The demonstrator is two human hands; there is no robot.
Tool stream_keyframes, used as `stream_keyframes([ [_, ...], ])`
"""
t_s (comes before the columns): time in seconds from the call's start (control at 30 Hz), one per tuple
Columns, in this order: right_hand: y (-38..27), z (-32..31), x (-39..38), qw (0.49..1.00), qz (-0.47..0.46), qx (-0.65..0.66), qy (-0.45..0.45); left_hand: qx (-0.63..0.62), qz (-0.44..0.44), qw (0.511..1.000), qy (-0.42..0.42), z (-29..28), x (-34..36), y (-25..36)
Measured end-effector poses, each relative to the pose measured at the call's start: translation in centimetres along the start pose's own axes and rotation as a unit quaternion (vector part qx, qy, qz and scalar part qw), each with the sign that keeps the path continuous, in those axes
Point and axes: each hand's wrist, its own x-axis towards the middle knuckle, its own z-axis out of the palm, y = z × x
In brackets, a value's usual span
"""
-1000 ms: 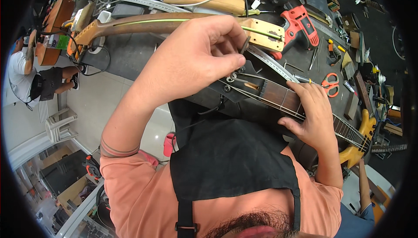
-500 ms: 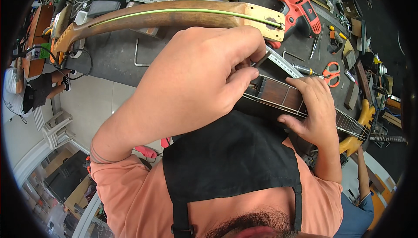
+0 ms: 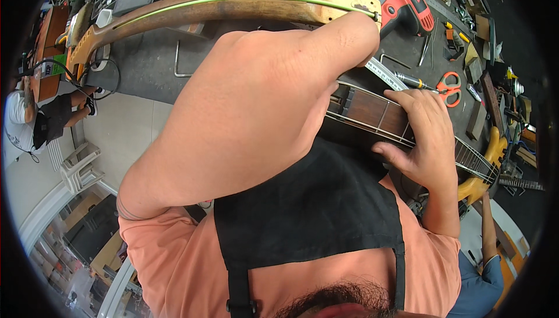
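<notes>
A strung bass guitar neck [image 3: 381, 112] runs from beneath my left hand toward a yellow body [image 3: 492, 154] at the right. My right hand [image 3: 428, 129] grips the neck, thumb at its near edge and fingers over its far edge. Above the neck's left end, around the nut [image 3: 347, 101], my left hand [image 3: 285, 85] is bent with fingers curled in; the back of the hand hides the fingertips and whatever they hold. A steel ruler [image 3: 385, 75] lies just beyond the neck.
A curved wooden neck [image 3: 233, 6] with a green rod along it lies across the bench. Beyond my hands are a red power drill [image 3: 404, 4], orange-handled scissors [image 3: 449, 89], a screwdriver [image 3: 409, 79] and a hex key [image 3: 181, 62]. Other people are at far left and lower right.
My left hand has shifted a little to the right and rolled over, so its pinched thumb and forefinger tips no longer show. My right hand keeps its hold on the neck.
</notes>
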Motion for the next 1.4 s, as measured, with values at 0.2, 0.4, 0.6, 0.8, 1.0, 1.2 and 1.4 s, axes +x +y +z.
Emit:
stream_keyframes([
  [0.2,-0.2,0.1,-0.2,1.0,0.001,-0.004,0.003,0.023,-0.006,0.999,0.028,0.6,-0.2,0.6],
  [0.4,0.1,0.3,-0.4,1.0,0.005,-0.016,-0.012,0.084,-0.02,0.995,0.045,1.6,0.5,2.1],
  [0.6,-0.2,0.4,-0.4,1.0,0.004,-0.022,-0.009,0.081,-0.035,0.994,0.071,2.3,0.0,2.4],
  [0.8,-0.3,0.3,-0.1,1.0,-0.015,-0.022,0.005,0.069,-0.017,0.995,0.075,2.3,-0.8,1.9],
  [1.0,-3.8,1.8,4.0,0.999,-0.015,-0.006,0.031,0.039,-0.049,0.997,-0.05,-0.2,0.9,1.5],
  [1.2,-4.0,2.7,5.3,0.999,0.02,0.042,0.001,0.097,0.023,0.994,-0.046,0.3,0.7,0.9],
  [1.4,-3.8,2.4,5.6,0.998,0.022,0.063,-0.012,0.182,0.15,0.97,-0.064,1.0,-0.9,0.5],
])
